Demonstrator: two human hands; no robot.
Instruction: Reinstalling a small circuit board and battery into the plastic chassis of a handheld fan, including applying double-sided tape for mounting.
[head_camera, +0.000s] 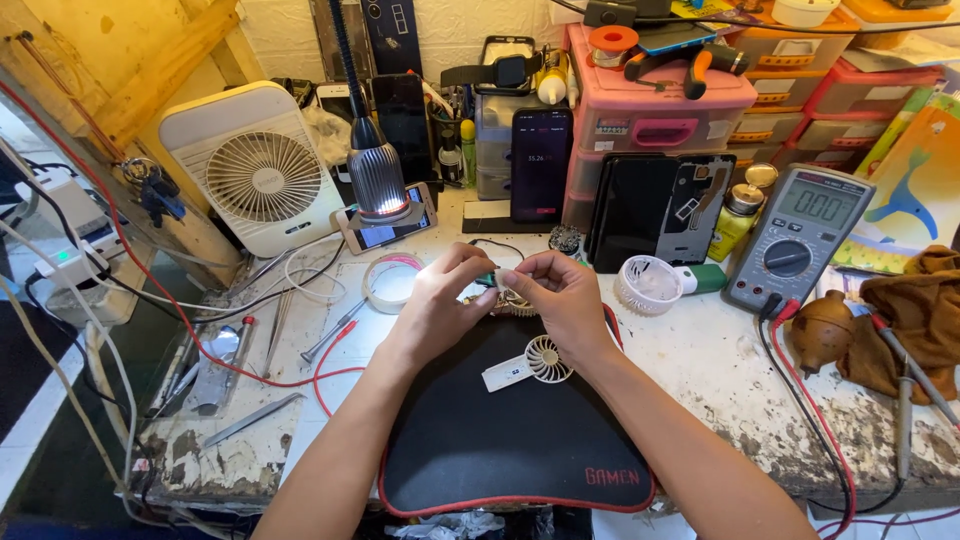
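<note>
Both arms reach forward over the black mat (500, 440) on the worn white workbench (720, 370). The left hand (437, 300) and the right hand (560, 295) meet in the middle, fingertips together. They pinch a small green-and-white part (492, 280) between them, just above the mat's far edge. Both wrists are bent inward. A little white fan piece (530, 363) lies on the mat, right under the right hand. A roll of tape (392, 283) sits beside the left hand.
</note>
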